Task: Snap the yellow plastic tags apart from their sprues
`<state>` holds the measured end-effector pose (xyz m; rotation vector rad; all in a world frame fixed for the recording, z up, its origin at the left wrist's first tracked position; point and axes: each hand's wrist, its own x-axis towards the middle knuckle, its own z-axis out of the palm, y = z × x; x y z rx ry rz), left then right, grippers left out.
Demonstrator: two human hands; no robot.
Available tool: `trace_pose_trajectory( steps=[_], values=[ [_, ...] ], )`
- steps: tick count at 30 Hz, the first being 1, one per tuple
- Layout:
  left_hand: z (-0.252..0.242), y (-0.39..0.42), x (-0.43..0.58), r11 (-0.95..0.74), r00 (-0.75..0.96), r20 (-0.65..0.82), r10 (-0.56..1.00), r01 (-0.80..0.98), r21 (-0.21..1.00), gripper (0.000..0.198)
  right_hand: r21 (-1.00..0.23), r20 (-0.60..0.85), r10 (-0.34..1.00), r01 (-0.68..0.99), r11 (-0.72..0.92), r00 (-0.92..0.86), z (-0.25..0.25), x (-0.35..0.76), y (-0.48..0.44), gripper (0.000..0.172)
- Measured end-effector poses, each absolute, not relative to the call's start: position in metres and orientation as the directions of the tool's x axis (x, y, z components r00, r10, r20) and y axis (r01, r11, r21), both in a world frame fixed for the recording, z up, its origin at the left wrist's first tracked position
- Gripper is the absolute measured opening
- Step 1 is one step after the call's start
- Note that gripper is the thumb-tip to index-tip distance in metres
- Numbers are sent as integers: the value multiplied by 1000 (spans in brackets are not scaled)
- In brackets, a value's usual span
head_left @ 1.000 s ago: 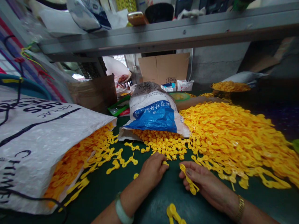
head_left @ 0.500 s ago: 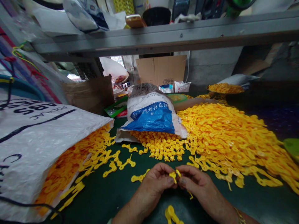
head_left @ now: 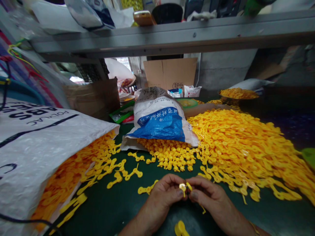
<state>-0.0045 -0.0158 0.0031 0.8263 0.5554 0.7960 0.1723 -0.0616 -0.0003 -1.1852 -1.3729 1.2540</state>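
Observation:
My left hand (head_left: 167, 196) is closed in a pinch on a small yellow plastic piece with a round end (head_left: 182, 186). Close beside it, my right hand (head_left: 209, 196) pinches another yellow plastic piece (head_left: 189, 186), whose thin tail hangs below the fingers. The fingertips of both hands almost meet; whether the two pieces touch I cannot tell. Just below the hands, a yellow plastic part (head_left: 181, 227) lies on the dark green table (head_left: 105, 209). Left of my left hand lies another yellow strip (head_left: 145, 189), partly hidden by the fingers.
A large heap of yellow parts (head_left: 246, 147) covers the right side. A blue and white sack (head_left: 159, 123) spills small yellow caps (head_left: 174, 157) in the middle. At left, a white sack (head_left: 49, 137) lies open with yellow strips. A metal shelf beam (head_left: 167, 39) crosses above.
The round end of the piece in my left hand has turned slightly and now catches the light. Both hands keep their pinch; the view has shifted a little.

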Motion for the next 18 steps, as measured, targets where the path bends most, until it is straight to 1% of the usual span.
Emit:
trace_pose_trajectory(
  steps=[10, 18],
  values=[
    [-3, -13, -5, 435, 571, -166, 804, -375, 819, 23, -992, 24, 990, 120, 40, -139, -4, 174, -60, 26],
    [-10, -13, -5, 428, 577, -142, 804, -396, 813, 22, -986, 12, 991, 164, 34, -133, -3, 171, -60, 25]
  ],
)
